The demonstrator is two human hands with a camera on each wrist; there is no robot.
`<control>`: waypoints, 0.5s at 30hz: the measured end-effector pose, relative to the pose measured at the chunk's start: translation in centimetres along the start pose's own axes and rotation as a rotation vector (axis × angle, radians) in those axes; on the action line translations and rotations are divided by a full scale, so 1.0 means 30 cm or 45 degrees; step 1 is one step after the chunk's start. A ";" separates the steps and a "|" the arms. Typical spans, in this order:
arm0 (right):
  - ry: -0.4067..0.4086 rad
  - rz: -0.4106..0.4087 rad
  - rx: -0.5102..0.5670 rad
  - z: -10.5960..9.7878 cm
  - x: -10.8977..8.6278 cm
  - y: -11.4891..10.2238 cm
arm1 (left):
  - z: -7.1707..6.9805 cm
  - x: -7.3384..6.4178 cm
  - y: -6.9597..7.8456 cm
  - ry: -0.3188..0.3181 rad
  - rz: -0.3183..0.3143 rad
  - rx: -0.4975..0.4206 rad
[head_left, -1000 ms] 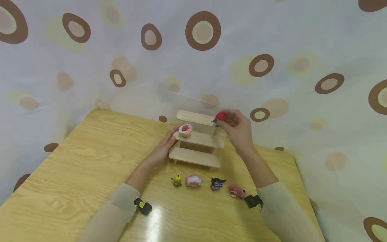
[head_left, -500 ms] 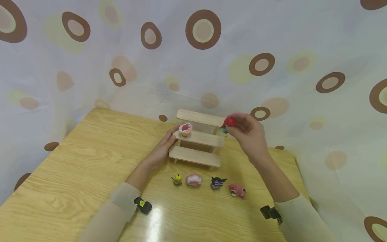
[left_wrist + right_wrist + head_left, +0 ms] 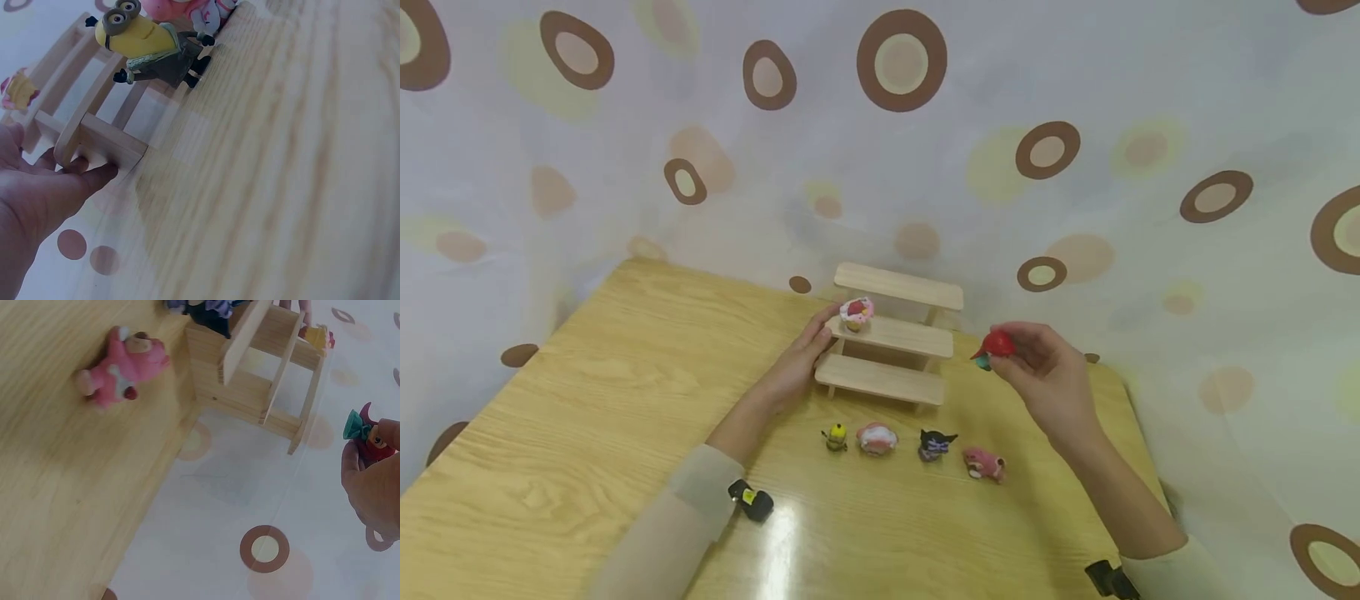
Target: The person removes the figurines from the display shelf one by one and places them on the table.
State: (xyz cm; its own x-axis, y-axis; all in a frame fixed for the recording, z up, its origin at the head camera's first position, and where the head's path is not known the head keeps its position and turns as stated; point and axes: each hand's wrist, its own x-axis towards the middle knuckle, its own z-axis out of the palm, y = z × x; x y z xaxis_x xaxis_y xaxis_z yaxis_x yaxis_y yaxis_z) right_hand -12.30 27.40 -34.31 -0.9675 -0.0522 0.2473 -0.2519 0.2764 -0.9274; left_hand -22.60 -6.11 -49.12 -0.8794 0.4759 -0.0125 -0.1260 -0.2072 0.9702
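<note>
The red-haired figurine [image 3: 996,345] is hanging in the air to the right of the wooden tiered stand [image 3: 891,337], pinched at its body by the curled fingers of the right hand [image 3: 1045,375]. It is looking light, rigid and smooth, likely slippery. The left hand [image 3: 796,367] is resting flat-fingered against the stand's left end.

Pale curtain [image 3: 1075,75] (brown and yellow ovals) behind light wooden table [image 3: 550,433]; glare patch on tabletop.

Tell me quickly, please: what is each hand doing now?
Left hand: open, fingers resting against the wooden shelf.
Right hand: pinches a small red figure.
</note>
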 end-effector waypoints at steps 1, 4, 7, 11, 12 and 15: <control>0.002 0.010 0.000 -0.007 -0.011 0.000 | -0.001 0.003 0.001 -0.003 0.006 -0.006; 0.006 0.037 -0.021 -0.023 -0.044 0.013 | -0.004 0.004 -0.003 -0.003 0.012 -0.017; 0.002 0.051 -0.048 -0.029 -0.081 0.042 | -0.013 -0.002 -0.008 0.002 0.000 -0.015; 0.009 0.080 -0.089 -0.048 -0.131 0.085 | -0.017 -0.008 -0.011 0.009 -0.007 0.004; 0.018 0.092 -0.102 -0.054 -0.143 0.096 | -0.017 -0.009 -0.012 0.010 -0.006 0.009; 0.038 0.141 -0.138 -0.075 -0.180 0.122 | -0.014 -0.010 -0.016 0.012 -0.010 0.011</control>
State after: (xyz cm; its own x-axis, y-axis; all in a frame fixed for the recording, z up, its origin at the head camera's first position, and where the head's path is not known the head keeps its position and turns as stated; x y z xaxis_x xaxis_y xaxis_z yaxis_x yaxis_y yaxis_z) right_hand -7.95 30.85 -38.41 -0.9878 0.0124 0.1549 -0.1386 0.3811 -0.9141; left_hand -22.48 -6.51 -49.68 -0.8828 0.4691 -0.0225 -0.1291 -0.1964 0.9720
